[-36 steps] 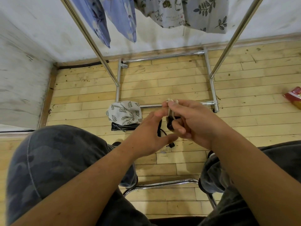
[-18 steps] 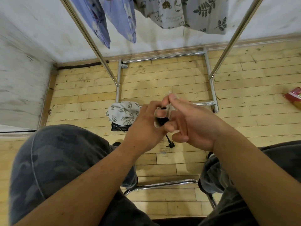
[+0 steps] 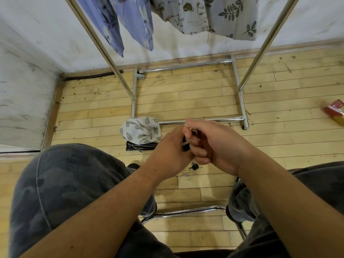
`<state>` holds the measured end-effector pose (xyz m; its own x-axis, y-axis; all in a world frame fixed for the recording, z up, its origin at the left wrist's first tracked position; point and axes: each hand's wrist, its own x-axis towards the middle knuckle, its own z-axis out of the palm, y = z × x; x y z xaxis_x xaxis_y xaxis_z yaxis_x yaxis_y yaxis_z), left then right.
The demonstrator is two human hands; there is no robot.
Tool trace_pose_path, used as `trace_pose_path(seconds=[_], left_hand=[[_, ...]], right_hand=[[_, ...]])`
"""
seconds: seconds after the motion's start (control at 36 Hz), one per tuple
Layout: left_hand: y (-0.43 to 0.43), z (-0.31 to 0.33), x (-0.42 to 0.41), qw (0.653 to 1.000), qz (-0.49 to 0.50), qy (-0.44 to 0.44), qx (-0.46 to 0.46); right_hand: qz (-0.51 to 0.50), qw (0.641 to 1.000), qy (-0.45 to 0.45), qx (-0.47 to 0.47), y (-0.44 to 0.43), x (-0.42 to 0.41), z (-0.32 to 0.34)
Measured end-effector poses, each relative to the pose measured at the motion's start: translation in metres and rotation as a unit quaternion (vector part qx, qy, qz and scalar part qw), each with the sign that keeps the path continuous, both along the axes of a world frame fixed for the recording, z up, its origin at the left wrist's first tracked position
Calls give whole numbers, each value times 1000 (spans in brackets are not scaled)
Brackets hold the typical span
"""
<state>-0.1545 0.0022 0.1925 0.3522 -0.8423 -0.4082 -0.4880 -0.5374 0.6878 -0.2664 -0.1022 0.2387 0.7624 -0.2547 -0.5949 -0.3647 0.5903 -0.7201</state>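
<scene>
- Closed tight: right hand (image 3: 214, 146), fingers curled round a small black object (image 3: 185, 147). Narrow grip, with a pale tip (image 3: 192, 129) protruding above the fist.
- Pressed against it from the left: left hand (image 3: 167, 149), fingers bent inward and pinching the lower part of the small black object. Fingertips hidden behind the hand.
- Location of the small black object: clamped between both hands, clear of the wooden floor (image 3: 204, 101), above the gap between the two knees. Mostly covered, so its kind is not discernible.
- Lying on the wooden floor just below the hands in the view, apart from them: a small black piece (image 3: 194, 167).
- Just left of the hands, on the floor: a leaf-print cloth bundle (image 3: 141, 130), resting on a flat black item (image 3: 141, 146) and covering the left end of the rack's near rail.
- Standing near the far edge of the floor: a chrome clothes rack (image 3: 186, 66), base frame flat on the planks, two uprights slanting up out of view.
- Hanging above the far edge, against the white wall (image 3: 55, 43): blue garments (image 3: 134, 25) to the left, grey printed cloth (image 3: 223, 17) to the right.
- At the right edge of the floor, well apart from the hands: a red-and-yellow packet (image 3: 335, 113).
- At the near edge: camouflage trousers (image 3: 65, 183), one knee to each side, with a chrome chair frame (image 3: 186, 211) between them.
</scene>
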Motion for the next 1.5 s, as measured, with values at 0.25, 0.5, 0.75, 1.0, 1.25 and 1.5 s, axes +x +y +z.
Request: trace_pose_path(seconds=[0.25, 0.5, 0.75, 1.0, 1.25, 1.5], left_hand=[[0, 2, 1, 999, -5, -4, 44], [3, -6, 7, 997, -11, -18, 68], [-3, -11, 6, 999, -26, 1, 23], [2, 10, 5, 996, -56, 68, -11], [1, 6, 1, 991, -46, 129, 12], [-8, -5, 4, 998, -32, -13, 54]], right_hand=[[-6, 998, 17, -61, 5, 1, 2], [37, 994, 11, -100, 11, -1, 5], [94, 969, 38, -224, 3, 0, 11], [89, 953, 71, -281, 8, 4, 9], [55, 976, 57, -202, 11, 5, 3], [71, 980, 25, -184, 16, 2, 2]])
